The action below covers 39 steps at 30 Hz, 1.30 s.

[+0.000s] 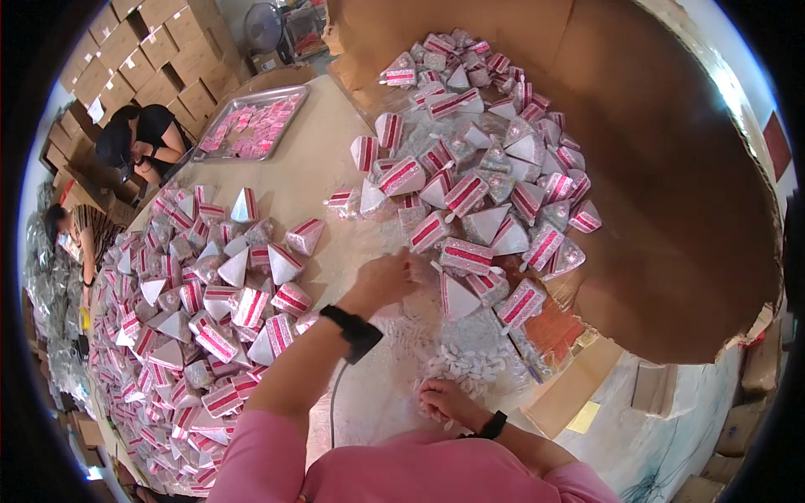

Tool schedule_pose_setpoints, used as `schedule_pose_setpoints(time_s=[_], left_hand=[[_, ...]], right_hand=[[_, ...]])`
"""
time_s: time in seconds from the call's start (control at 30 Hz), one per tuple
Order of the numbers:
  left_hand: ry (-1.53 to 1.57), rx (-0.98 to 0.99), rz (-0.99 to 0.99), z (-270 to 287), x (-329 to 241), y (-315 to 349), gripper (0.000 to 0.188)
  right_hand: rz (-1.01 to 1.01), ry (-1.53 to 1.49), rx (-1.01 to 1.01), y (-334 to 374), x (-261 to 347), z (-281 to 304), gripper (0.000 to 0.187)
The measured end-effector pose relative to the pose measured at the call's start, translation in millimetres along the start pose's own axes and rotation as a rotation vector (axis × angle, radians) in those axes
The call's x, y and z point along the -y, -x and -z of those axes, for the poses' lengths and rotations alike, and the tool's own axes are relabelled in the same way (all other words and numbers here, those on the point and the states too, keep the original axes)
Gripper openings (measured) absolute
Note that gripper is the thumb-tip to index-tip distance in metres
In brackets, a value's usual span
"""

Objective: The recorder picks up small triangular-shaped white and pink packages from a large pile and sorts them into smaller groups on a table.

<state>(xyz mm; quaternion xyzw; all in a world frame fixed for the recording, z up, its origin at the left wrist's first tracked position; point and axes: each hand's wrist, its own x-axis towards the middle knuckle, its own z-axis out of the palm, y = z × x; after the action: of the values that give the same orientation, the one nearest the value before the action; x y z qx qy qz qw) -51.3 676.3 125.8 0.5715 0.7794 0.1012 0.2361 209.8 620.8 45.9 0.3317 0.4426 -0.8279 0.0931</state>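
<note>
1. Wedges [465, 194] like cake slices lie heaped ahead and to your left, apparently for easy reach; brown cardboard [662, 210] likely keeps the far heap from spilling
2. Your left hand [386, 280], near that heap, and right hand [450, 403], beside white pieces [474, 364], have curled fingers; whether either grips anything cannot be told
3. Wedges look silvery white, striped pink-red

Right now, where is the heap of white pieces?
In the head view, the heap of white pieces lies low, right of centre, just beyond the right hand.
</note>
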Motion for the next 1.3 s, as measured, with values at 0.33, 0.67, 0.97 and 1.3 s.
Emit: schedule_pose_setpoints(time_s=[0.33, 0.67, 0.97, 1.3], left_hand=[[2.196, -0.027, 0.254, -25.8, 47.5, 128.8, 0.045], [2.277, 0.036, 0.218, -71.1, 18.5, 188.8, 0.046], [1.799, 0.047, 0.053, -51.4, 19.0, 218.7, 0.066], [1.781, 0.239, 0.209, -66.3, 20.5, 228.7, 0.053]], right_hand=[[0.162, -0.264, 0.063, 10.6, 47.0, -11.2, 0.009], [0.6, 0.442, -0.136, 3.4, 67.0, -50.7, 0.021], [0.788, 0.696, -0.371, 23.4, 79.1, -46.8, 0.021], [0.791, 0.971, -0.277, 39.7, 87.9, -65.3, 0.023]])
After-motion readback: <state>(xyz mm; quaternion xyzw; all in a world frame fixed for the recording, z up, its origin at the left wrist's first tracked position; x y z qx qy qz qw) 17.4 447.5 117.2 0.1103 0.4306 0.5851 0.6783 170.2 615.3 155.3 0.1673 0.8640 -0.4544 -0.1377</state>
